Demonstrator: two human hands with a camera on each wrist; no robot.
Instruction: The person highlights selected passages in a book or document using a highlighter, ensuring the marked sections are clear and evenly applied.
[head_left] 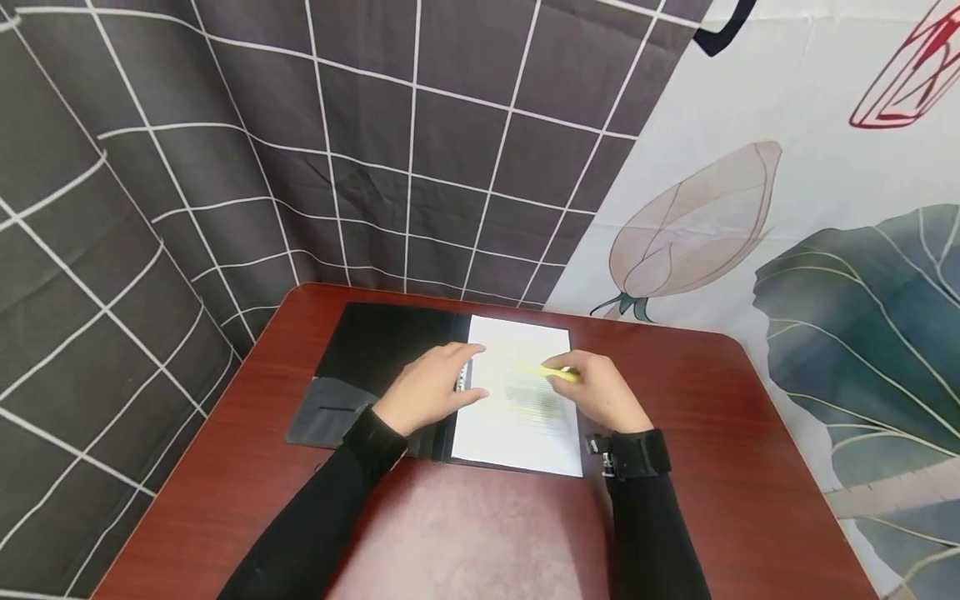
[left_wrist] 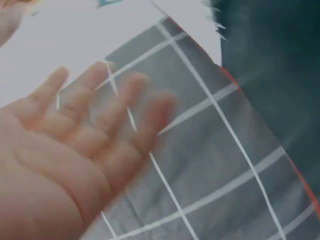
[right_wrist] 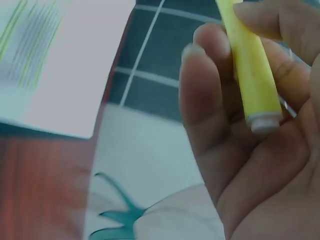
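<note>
Yellow highlighter (right_wrist: 256, 75): where?

Right hand (head_left: 600, 393) pinches it, thumb against fingers, over the paper (head_left: 510, 442). Tip contact: can't tell.

Left hand (head_left: 429, 387)?

Fingers extended, holding nothing, over the paper's left edge and binder rings (head_left: 461, 379).

Around that?

Printed lines (head_left: 536, 402) on the paper, some marked yellow. Paper's on the right side of a black binder (head_left: 397, 333), unfolded on the red-brown counter (head_left: 720, 417). Dark gridded cloth (head_left: 457, 133) hangs behind.

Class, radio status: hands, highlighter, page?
Right hand grips yellow highlighter over page. Left hand spread at page's left edge, clear of highlighted lines.
</note>
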